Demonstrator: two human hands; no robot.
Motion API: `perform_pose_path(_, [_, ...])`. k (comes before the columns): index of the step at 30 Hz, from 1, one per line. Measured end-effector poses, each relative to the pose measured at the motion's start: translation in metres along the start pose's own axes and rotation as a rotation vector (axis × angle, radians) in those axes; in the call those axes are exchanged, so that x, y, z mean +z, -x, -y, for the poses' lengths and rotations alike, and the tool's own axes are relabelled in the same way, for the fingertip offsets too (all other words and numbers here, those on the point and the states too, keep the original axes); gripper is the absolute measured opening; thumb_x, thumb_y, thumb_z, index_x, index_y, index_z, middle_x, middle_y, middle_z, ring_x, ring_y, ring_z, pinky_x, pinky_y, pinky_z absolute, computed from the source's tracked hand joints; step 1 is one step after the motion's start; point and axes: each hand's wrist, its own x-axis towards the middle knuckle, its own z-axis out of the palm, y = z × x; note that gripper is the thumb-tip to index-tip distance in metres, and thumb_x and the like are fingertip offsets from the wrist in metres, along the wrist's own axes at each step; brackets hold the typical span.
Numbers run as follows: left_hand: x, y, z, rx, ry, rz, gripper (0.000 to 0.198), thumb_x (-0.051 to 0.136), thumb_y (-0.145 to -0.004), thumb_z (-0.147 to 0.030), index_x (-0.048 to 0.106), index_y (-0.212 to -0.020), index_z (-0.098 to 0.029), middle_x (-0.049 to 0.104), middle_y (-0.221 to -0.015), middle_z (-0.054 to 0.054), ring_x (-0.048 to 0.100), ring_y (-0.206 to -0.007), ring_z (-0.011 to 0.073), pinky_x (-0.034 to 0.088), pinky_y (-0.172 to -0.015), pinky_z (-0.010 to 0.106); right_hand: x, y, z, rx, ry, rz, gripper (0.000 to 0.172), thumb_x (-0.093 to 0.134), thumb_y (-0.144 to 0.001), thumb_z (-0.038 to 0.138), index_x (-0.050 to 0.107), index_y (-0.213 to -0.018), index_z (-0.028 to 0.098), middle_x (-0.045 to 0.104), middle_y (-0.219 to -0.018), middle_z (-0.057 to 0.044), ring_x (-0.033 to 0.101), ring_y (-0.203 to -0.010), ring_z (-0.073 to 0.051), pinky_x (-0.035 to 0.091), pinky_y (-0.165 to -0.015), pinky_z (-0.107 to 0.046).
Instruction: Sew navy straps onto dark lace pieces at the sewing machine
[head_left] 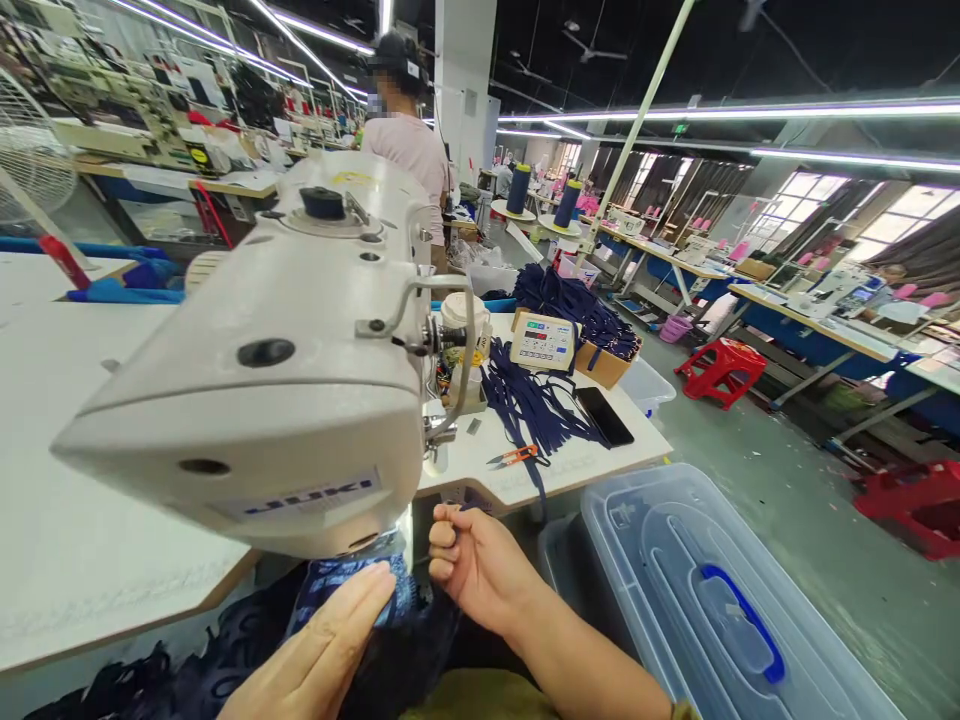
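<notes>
A white sewing machine [262, 400] fills the left and centre of the view. Under its head lies dark blue patterned fabric [401, 590], lit from above. My left hand [322, 640] rests flat on this fabric with its fingers stretched forward. Right of the machine head, my right hand [472, 560] is closed, thumb and index finger pinched together near the table's front edge. A bit of dark material shows at its fingertips, too small to make out. Dark fabric hangs below and between both hands. The needle area is hidden behind the machine head.
Navy straps [532, 400], orange snips [517, 455], a black phone [604, 415] and a control panel [544, 342] lie on the table [480, 475]. A lidded plastic bin [675, 560] stands at the right. A person in a pink shirt [409, 165] stands behind the machine. Red stools [721, 370] are farther right.
</notes>
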Motion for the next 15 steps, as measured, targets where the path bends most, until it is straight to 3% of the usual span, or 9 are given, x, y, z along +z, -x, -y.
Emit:
perform_pose_path(4, [-0.006, 0.0, -0.003, -0.079, 0.127, 0.026, 0.06, 0.034, -0.089, -0.016, 0.023, -0.145, -0.036, 0.066, -0.119, -0.008, 0.065, -0.103, 0.0107, 0.053, -0.086, 0.015, 0.008, 0.0, -0.008, -0.23, 0.362, 0.017, 0.018, 0.063, -0.078, 0.021, 0.053, -0.093, 0.017, 0.057, -0.074, 0.002, 0.044, -0.056, -0.006, 0.037, -0.054, -0.017])
perform_pose_path(8, [-0.008, 0.001, -0.009, -0.129, 0.105, -0.058, 0.047, 0.037, -0.092, -0.018, 0.041, -0.137, -0.027, 0.058, -0.131, -0.002, 0.056, -0.117, 0.0122, 0.041, -0.103, 0.022, 0.005, -0.002, -0.013, -0.408, 0.648, 0.072, 0.026, 0.066, -0.082, 0.032, 0.053, -0.102, 0.022, 0.059, -0.106, -0.002, 0.057, -0.064, -0.006, 0.046, -0.064, -0.022])
perform_pose_path(12, [-0.009, 0.004, -0.006, -0.077, 0.046, -0.05, 0.041, 0.041, -0.093, -0.02, 0.045, -0.134, -0.022, 0.057, -0.132, 0.0, 0.055, -0.119, 0.0114, 0.034, -0.109, 0.024, 0.003, -0.004, -0.009, -0.374, 0.676, 0.015, 0.023, 0.071, -0.076, 0.036, 0.062, -0.091, 0.02, 0.064, -0.092, -0.001, 0.061, -0.065, -0.012, 0.049, -0.063, -0.026])
perform_pose_path(15, [-0.008, 0.008, 0.003, 0.064, -0.033, -0.019, 0.044, 0.043, -0.092, -0.019, 0.043, -0.136, -0.016, 0.056, -0.133, 0.004, 0.054, -0.12, 0.0119, 0.034, -0.108, 0.023, 0.008, -0.002, -0.004, -0.5, 0.856, -0.044, 0.013, 0.071, -0.077, 0.032, 0.071, -0.083, 0.02, 0.063, -0.085, -0.001, 0.06, -0.079, -0.015, 0.047, -0.071, -0.025])
